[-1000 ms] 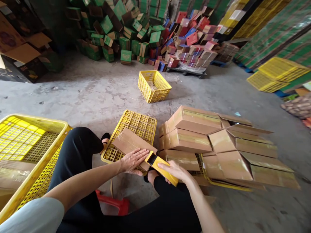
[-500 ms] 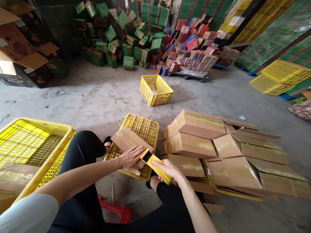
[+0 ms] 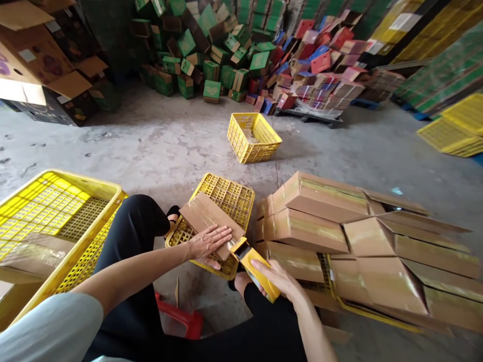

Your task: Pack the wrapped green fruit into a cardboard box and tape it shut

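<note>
A flattened-looking cardboard box lies at a slant on an upturned yellow crate between my knees. My left hand rests flat across its near end, fingers stretched out and slightly apart. My right hand is wrapped round a yellow tape dispenser, its dark open end toward the box's right edge. A pale shiny bit, apparently tape, shows between that end and my left fingertips. Shiny tape strips also run along the box's top.
Stacked taped cardboard boxes stand close on my right. A large yellow crate holding cardboard is at my left. Ahead sits a smaller yellow crate, with heaped green boxes behind. A red plastic piece lies below me.
The tape dispenser in my right hand has moved a little away from my left fingers, past the box's right edge. My left hand stays flat on the box. The view has shifted slightly.
</note>
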The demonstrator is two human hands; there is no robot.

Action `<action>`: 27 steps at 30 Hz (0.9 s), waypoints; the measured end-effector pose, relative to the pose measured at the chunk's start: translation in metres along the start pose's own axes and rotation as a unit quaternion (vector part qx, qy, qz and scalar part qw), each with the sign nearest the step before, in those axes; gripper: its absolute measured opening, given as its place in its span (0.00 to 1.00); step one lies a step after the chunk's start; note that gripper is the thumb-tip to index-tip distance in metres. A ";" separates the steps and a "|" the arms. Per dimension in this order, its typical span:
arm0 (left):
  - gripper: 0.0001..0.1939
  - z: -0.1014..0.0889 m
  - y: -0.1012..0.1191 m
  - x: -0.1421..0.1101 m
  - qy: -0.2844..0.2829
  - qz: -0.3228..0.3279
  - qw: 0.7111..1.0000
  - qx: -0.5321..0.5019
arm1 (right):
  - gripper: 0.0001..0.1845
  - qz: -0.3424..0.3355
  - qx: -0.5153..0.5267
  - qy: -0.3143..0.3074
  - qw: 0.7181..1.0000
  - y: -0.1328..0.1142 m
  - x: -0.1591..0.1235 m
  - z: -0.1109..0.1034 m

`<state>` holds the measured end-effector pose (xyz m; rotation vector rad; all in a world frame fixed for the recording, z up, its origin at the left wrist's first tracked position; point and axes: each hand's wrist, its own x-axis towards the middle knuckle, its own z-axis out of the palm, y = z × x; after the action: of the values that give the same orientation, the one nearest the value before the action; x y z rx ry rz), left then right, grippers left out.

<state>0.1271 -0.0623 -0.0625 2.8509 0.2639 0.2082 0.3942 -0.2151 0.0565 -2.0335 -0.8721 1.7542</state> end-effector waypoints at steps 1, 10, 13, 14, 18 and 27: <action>0.56 0.000 0.002 0.000 -0.002 -0.002 1.000 0.003 | 0.27 -0.006 0.004 0.004 1.000 0.001 -0.002 0.000; 0.57 -0.002 0.019 0.015 -0.001 0.034 0.999 0.013 | 0.24 0.003 0.012 0.021 1.000 0.009 -0.002 0.002; 0.54 0.000 0.015 0.018 -0.008 0.051 0.999 0.013 | 0.23 0.010 0.013 0.015 1.000 0.011 0.000 0.000; 0.53 0.001 0.013 0.018 -0.012 0.049 0.999 0.015 | 0.23 0.011 0.013 0.011 1.000 0.011 0.000 -0.001; 0.54 0.003 0.010 0.018 -0.024 0.049 0.998 0.020 | 0.24 0.018 0.010 0.006 1.000 0.012 0.003 -0.003; 0.54 0.006 0.006 0.017 -0.024 0.051 0.998 0.007 | 0.26 0.010 -0.011 -0.004 1.000 0.020 -0.014 -0.016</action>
<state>0.1454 -0.0665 -0.0648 2.8823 0.1111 0.1588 0.4137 -0.2370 0.0589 -2.0577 -0.8803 1.7720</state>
